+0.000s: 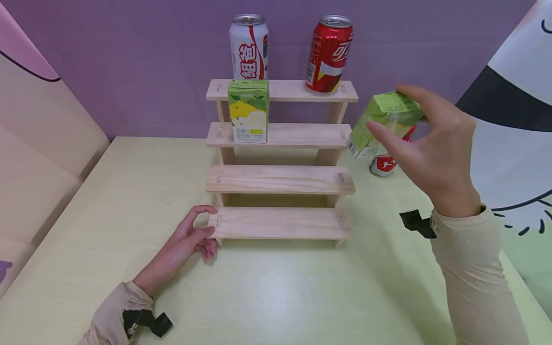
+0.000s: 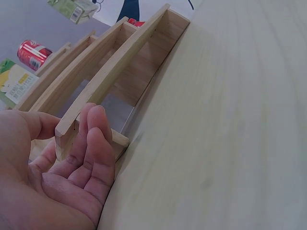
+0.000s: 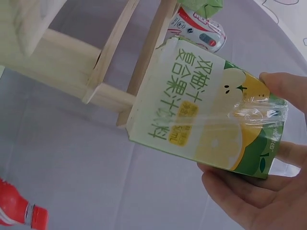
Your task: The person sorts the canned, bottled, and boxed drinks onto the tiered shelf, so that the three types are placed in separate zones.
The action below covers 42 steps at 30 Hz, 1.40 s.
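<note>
My right hand (image 1: pixel 435 148) grips a green juice carton (image 3: pixel 206 115) between thumb and fingers, tilted in the air to the right of the stepped wooden rack (image 1: pixel 280 179). At the rack's lowest step, my left hand (image 1: pixel 185 239) pinches the left end of the board, thumb and fingers around its edge in the left wrist view. A matching juice carton (image 1: pixel 248 115) stands upright on the second step from the top, toward its left end. On the top step are a white soda can (image 1: pixel 249 48) at left and a red soda can (image 1: pixel 329 55) at right.
A small red-capped bottle (image 3: pixel 21 208) stands on the table right of the rack, partly hidden behind the right hand in the head view. A purple backdrop (image 1: pixel 172 62) rises behind the rack, and a printed panel (image 1: pixel 513 158) borders the right side.
</note>
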Tool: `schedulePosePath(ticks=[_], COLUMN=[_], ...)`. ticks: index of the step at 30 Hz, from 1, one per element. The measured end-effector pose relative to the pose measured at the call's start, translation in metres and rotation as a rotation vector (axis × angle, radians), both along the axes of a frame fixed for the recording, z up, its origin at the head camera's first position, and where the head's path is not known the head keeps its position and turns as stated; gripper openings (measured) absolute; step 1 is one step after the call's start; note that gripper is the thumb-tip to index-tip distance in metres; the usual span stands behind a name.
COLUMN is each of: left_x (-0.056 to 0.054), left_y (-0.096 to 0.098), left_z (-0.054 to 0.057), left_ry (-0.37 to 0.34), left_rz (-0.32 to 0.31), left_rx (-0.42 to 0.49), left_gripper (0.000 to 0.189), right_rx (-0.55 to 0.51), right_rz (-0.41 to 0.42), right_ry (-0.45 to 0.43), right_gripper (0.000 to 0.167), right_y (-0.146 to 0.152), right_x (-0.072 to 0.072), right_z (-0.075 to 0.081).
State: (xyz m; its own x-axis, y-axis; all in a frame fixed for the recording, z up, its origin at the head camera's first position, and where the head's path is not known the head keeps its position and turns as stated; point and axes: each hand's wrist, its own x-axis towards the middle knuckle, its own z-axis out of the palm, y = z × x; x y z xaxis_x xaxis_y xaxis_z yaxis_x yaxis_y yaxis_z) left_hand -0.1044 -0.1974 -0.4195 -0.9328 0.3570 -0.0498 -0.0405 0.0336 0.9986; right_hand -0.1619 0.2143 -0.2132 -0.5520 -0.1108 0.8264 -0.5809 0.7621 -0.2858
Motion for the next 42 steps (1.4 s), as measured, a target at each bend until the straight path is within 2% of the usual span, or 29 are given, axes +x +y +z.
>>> schedulePosePath(ticks=[13, 30, 42], left_x=[0.0, 0.0, -0.001], left_y=[0.001, 0.0, 0.0], left_z=[0.0, 0.0, -0.001], left_ry=[-0.003, -0.003, 0.01], left_rz=[-0.001, 0.007, -0.007], left_rx=[0.005, -0.001, 0.003], left_gripper=[0.038, 0.037, 0.037], right_rx=[-0.047, -0.023, 0.007], right_rz=[0.006, -0.028, -0.113], right_ry=[-0.036, -0.059, -0.101], right_gripper=[0.053, 0.053, 0.054], right_y=[-0.03, -0.057, -0.075], right_x=[-0.013, -0.036, -0.048], right_z=[0.003, -0.003, -0.007])
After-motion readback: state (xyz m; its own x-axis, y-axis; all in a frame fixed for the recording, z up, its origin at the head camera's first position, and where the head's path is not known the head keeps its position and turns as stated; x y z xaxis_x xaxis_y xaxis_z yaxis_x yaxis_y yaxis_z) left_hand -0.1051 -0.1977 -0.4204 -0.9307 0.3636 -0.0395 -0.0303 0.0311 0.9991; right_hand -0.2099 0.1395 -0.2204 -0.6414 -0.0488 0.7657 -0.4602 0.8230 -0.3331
